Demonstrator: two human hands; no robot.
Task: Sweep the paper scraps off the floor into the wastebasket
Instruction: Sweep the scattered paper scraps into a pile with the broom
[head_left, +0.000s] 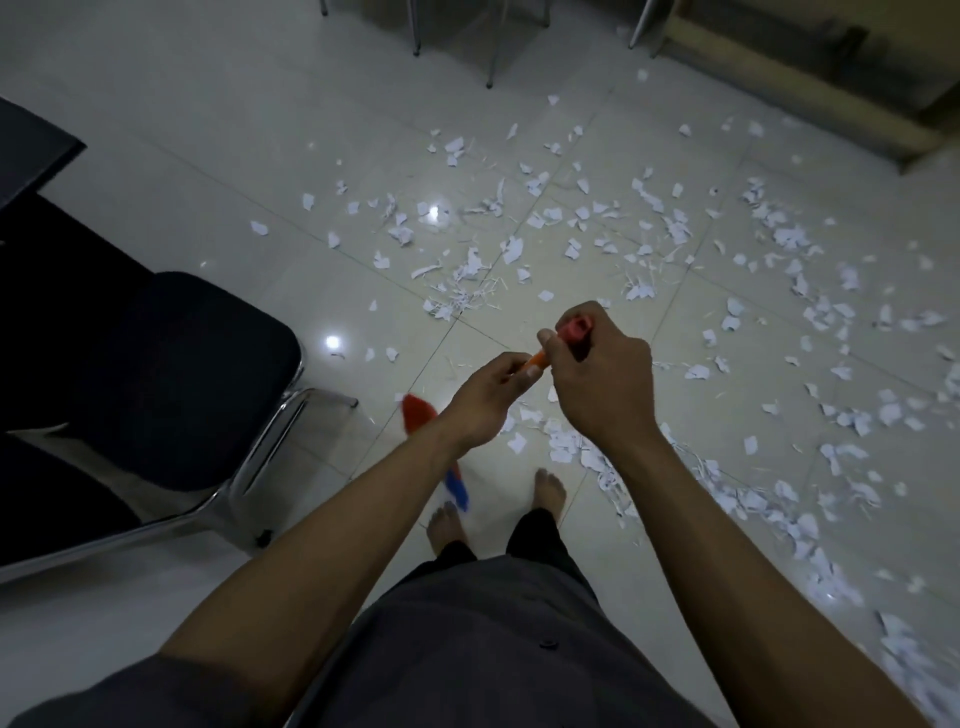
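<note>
Clasping broom (539, 358) two-handed for leverage: right grip (597, 374) wrapping top end, left grip (488, 392) holding lower. Pointing broom head (418, 418) down beside paper scraps (566, 448).

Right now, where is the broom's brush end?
Head view, left of centre: the broom head is beneath the left forearm, between the black chair and the bare left foot.

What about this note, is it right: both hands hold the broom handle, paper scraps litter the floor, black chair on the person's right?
No: the head view shows the black chair on the person's left. The left hand and right hand do hold the broom handle, and paper scraps litter the floor.
</note>
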